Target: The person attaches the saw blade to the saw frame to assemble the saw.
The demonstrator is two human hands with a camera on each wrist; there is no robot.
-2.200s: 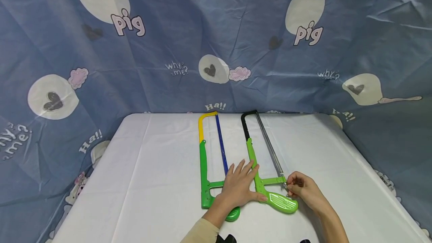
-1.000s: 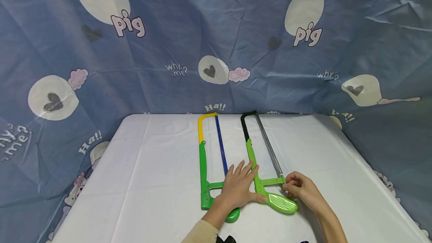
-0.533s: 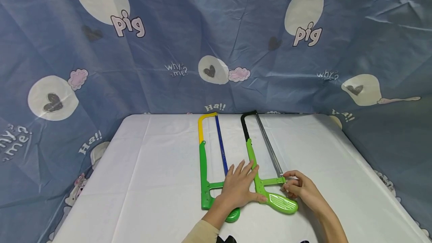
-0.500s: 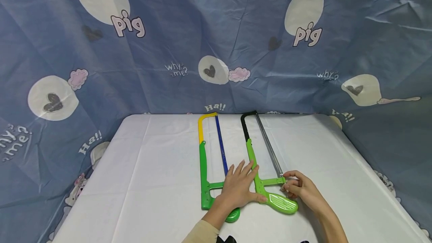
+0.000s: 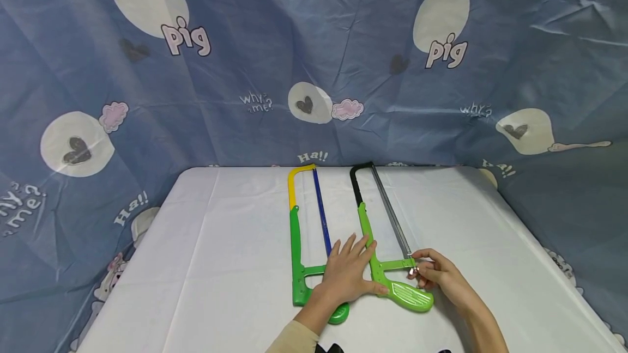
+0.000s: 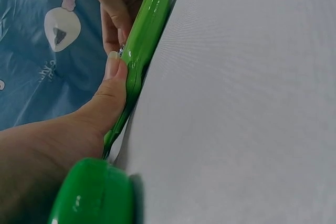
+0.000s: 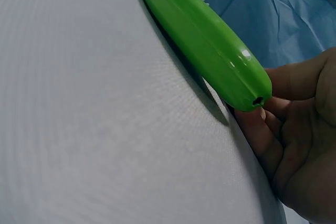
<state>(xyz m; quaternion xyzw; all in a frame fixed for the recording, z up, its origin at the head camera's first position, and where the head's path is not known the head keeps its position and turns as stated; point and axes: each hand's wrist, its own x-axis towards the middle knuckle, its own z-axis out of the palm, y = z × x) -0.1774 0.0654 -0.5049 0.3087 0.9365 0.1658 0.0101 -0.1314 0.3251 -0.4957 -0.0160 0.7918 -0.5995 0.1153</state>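
Observation:
Two hacksaws lie side by side on the white cloth. The right one point(image 5: 411, 296) has a light green handle and frame, a black front end and a grey blade; the left one point(image 5: 296, 244) is darker green with a yellow front and a blue blade. My left hand point(image 5: 342, 273) lies with spread fingers across the light green frame, thumb on its handle, and covers part of the darker saw. Thumb and fingers of my right hand point(image 5: 439, 272) pinch the small metal wing nut point(image 5: 412, 272) at the blade's near end. In the right wrist view the handle hides the fingertips.
The white cloth point(image 5: 235, 266) covers the table, and a blue printed curtain point(image 5: 255, 42) hangs behind its far edge. Small black objects point(image 5: 335, 348) show at the bottom edge of the head view.
My right fingers have shifted slightly around the wing nut, the index finger now straighter, and more of the nut shows. My left hand and both hacksaws stay in place.

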